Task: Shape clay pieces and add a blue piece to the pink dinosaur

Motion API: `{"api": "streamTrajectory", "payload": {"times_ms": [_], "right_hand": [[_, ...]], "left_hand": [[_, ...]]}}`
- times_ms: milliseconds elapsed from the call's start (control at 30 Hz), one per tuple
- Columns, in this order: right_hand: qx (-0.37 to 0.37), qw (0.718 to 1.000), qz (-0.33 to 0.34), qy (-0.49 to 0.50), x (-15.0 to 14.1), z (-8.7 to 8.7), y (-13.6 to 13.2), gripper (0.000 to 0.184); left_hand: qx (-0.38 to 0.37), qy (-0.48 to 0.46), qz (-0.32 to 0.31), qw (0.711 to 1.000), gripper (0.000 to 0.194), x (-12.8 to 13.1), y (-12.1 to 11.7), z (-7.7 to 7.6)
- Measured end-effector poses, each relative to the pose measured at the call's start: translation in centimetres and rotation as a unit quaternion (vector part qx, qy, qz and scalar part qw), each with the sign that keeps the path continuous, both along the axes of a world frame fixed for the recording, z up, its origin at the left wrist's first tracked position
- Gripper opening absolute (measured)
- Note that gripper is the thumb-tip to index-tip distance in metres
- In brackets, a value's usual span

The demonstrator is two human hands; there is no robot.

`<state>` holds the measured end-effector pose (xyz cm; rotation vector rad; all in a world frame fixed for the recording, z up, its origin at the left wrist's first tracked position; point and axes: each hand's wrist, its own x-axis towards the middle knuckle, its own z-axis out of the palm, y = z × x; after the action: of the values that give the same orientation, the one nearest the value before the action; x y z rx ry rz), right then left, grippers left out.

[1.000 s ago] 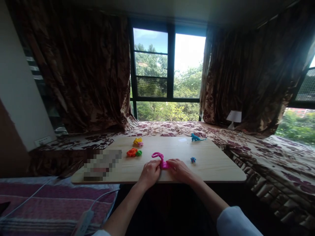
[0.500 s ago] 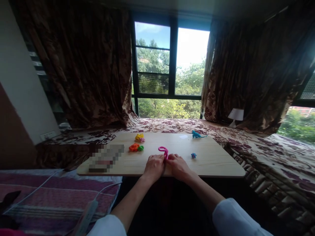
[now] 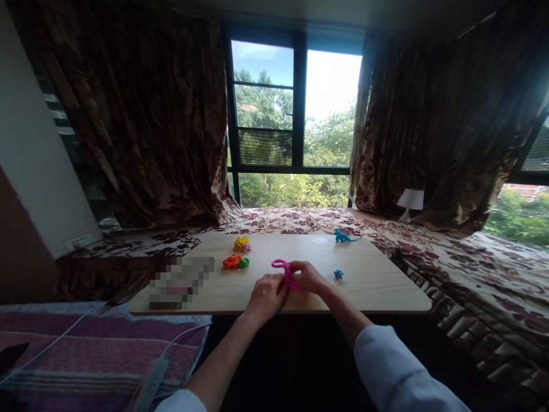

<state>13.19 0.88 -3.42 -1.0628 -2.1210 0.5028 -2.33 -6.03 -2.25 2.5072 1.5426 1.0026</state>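
A wooden table (image 3: 377,286) is set before the window (image 3: 295,114), over a patterned bedspread (image 3: 450,252). Near the table's front edge, a twisted figure (image 3: 283,270) is held between the left hand (image 3: 266,296) and the right hand (image 3: 309,277). Two small clusters (image 3: 235,262) lie to its left, one behind the other. A dinosaur figure (image 3: 343,236) stands at the far right, a small piece (image 3: 338,274) before it. A lamp (image 3: 409,203) stands behind, right.

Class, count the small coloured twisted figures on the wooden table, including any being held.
5: pink one in both hands, orange-green one, yellow one, blue dinosaur at the far edge, small blue one. The hands may hide more.
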Motion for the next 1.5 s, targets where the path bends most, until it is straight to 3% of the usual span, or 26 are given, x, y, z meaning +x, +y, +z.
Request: {"api": "streamTrajectory", "payload": {"times_ms": [700, 1100, 1300, 1500], "right_hand": [[0.039, 0.999, -0.028, -0.010, -0.4, -2.2, 0.2, 0.021], [0.059, 0.995, -0.075, -0.043, -0.4, -1.1, -1.1, 0.019], [0.082, 0.988, -0.127, -0.044, 0.4, -1.5, -2.1, 0.017], [0.082, 0.986, -0.133, -0.062, 0.3, -1.8, -2.1, 0.016]], "left_hand": [[0.009, -0.028, 0.056, 0.998, 0.019, 0.3, -0.2, -0.4], [-0.010, -0.013, 0.061, 0.998, 0.016, 0.0, 0.8, 0.0], [0.012, -0.020, 0.066, 0.998, 0.015, 0.3, 0.8, -0.1], [0.012, -0.026, 0.057, 0.998, 0.017, 0.2, 0.8, -0.4]]}}
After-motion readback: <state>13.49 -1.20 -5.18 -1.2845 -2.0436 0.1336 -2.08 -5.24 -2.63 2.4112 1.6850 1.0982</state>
